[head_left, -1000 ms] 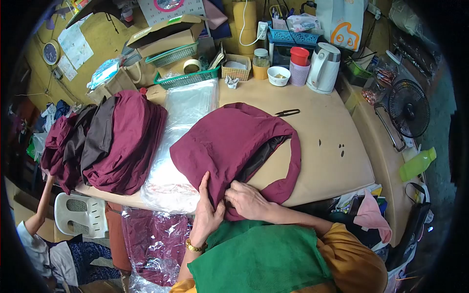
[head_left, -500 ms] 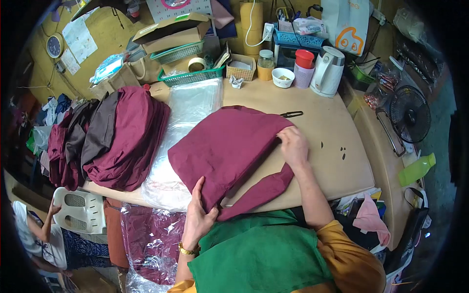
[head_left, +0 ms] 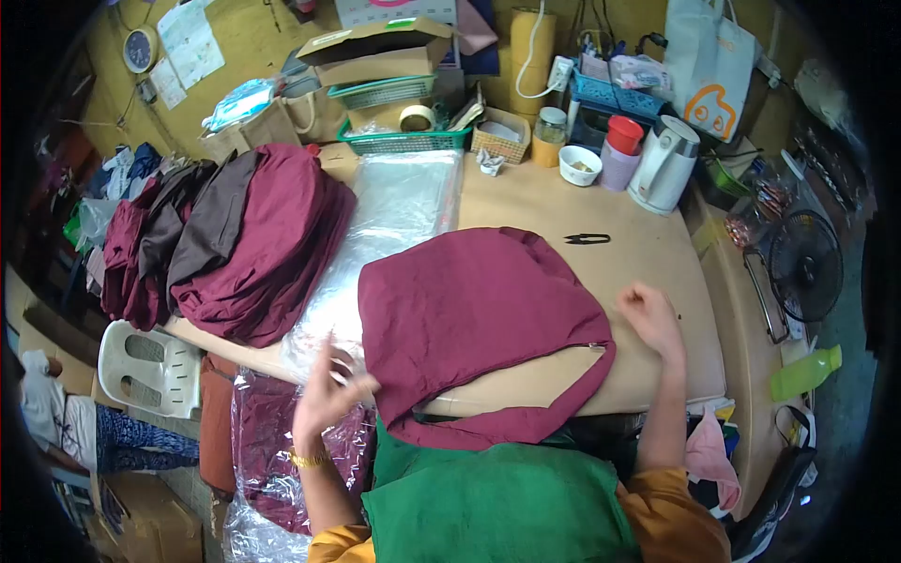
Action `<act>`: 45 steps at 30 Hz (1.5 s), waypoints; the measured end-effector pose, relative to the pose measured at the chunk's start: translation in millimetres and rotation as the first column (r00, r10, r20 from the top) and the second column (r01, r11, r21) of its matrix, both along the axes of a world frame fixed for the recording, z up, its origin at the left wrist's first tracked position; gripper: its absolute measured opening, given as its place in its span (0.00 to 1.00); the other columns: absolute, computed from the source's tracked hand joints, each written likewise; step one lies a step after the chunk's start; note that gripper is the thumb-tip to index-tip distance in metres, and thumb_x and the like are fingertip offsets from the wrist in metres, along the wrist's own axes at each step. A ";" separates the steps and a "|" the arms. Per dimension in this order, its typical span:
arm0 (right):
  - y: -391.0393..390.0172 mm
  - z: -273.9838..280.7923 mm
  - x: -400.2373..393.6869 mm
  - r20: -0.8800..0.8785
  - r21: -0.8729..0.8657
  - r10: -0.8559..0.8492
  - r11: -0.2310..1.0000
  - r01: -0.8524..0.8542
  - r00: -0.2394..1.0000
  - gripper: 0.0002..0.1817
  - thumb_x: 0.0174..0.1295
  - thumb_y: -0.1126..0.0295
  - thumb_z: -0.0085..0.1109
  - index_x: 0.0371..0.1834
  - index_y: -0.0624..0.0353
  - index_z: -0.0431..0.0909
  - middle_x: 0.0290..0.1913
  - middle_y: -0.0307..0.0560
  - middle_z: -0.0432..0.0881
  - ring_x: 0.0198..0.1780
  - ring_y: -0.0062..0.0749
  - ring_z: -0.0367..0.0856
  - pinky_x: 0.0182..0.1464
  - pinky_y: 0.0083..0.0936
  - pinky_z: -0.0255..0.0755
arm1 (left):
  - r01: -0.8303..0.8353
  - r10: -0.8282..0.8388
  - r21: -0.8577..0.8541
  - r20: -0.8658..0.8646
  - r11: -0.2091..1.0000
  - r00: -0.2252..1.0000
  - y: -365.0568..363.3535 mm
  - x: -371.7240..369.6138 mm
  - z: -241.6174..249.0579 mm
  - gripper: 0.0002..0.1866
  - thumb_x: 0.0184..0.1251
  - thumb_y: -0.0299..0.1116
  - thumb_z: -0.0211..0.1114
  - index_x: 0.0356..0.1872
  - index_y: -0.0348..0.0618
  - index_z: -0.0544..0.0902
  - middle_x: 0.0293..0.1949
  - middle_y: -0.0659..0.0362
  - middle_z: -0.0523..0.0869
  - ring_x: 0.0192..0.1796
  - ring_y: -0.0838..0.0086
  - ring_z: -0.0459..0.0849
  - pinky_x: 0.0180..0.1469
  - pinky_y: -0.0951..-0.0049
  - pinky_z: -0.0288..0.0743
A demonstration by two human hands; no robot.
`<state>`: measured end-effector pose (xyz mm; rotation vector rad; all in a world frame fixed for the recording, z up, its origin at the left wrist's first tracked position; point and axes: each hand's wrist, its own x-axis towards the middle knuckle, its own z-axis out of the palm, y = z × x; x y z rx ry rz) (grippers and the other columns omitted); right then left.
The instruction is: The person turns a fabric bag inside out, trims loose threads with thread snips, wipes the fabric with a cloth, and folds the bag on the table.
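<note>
A maroon garment lies folded on the tan table, with a narrow strip curving along its lower right side toward the table's front edge. My left hand is at its lower left, fingers spread and holding nothing. My right hand is raised just right of the garment, apart from it, with its fingers curled; whether anything small is in them is hidden. Black thread snips lie above the garment. Clear plastic bags are stacked on its left, beside a pile of maroon and dark garments.
Along the back stand green baskets, a white bowl, a jar, a lidded cup and a white kettle. A fan is at right. Left, a person is near a white plastic chair.
Both hands have let go of the maroon garment and moved apart from it. The garment now lies flatter, its strip bent round at the lower right. The whole view has shifted.
</note>
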<state>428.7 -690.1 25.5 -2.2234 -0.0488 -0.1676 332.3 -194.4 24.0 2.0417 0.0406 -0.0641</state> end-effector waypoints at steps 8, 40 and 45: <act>99.2 -24.3 131.1 0.270 -0.362 0.429 0.875 -0.322 0.862 0.10 0.56 0.71 0.68 0.39 0.60 0.81 0.45 0.50 0.79 0.49 0.44 0.80 0.51 0.37 0.74 | -0.087 0.121 -0.108 0.369 0.990 0.922 -26.3 122.5 -39.0 0.26 0.68 0.38 0.70 0.62 0.33 0.77 0.50 0.52 0.86 0.50 0.72 0.84 0.51 0.71 0.79; 73.4 -58.4 12.2 0.199 -0.334 0.399 0.886 -0.320 0.895 0.08 0.58 0.70 0.69 0.37 0.60 0.84 0.43 0.45 0.81 0.50 0.41 0.77 0.54 0.38 0.71 | 0.329 -0.455 0.314 0.591 0.891 0.667 -214.2 82.6 -53.6 0.11 0.61 0.25 0.69 0.45 0.39 0.86 0.42 0.50 0.85 0.39 0.57 0.84 0.44 0.64 0.80; 77.3 -61.8 21.9 0.173 -0.365 0.387 0.879 -0.306 0.906 0.06 0.60 0.70 0.66 0.32 0.60 0.81 0.37 0.48 0.80 0.44 0.46 0.78 0.52 0.40 0.71 | 0.212 -0.454 0.424 0.626 0.881 0.634 -219.7 112.6 -66.7 0.09 0.61 0.29 0.69 0.43 0.41 0.88 0.37 0.52 0.84 0.35 0.58 0.81 0.41 0.64 0.78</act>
